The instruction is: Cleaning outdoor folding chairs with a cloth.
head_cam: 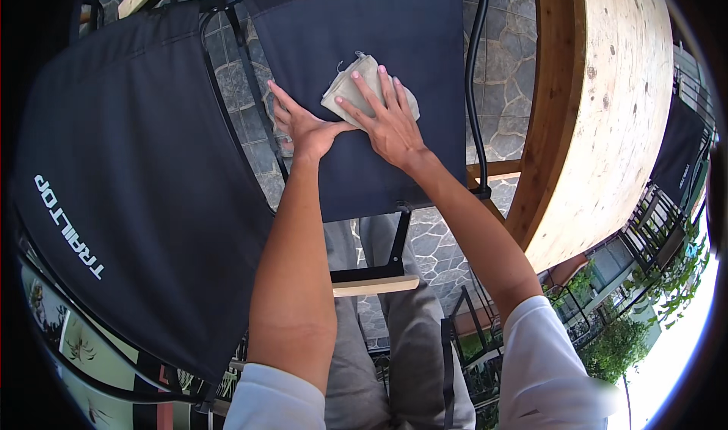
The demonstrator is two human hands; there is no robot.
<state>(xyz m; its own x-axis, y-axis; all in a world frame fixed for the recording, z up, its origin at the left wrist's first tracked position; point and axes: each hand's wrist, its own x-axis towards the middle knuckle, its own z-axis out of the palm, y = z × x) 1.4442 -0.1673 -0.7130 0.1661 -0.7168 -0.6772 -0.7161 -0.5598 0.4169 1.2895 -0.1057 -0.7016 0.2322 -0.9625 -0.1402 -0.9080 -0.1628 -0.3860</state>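
A folded beige cloth [352,91] with frayed threads at one corner lies on the dark fabric seat [398,174] of a folding chair. Spread flat over it, my right hand [389,117] holds the cloth against the seat. My left hand [307,124] is at the seat's left edge, fingers apart and nothing in them. Its thumb points toward the cloth's lower edge and ends beside my right hand; whether they touch is unclear. To the left rises the chair's dark fabric backrest [153,162], which bears white lettering.
A wooden table [614,111] with a thick edge stands on the right. The chair's black metal tube [476,83] runs between seat and table. A pale wooden armrest [375,286] crosses before my legs. Stone-patterned tiles [500,71] cover the floor. Another dark chair [677,145] stands beyond the table.
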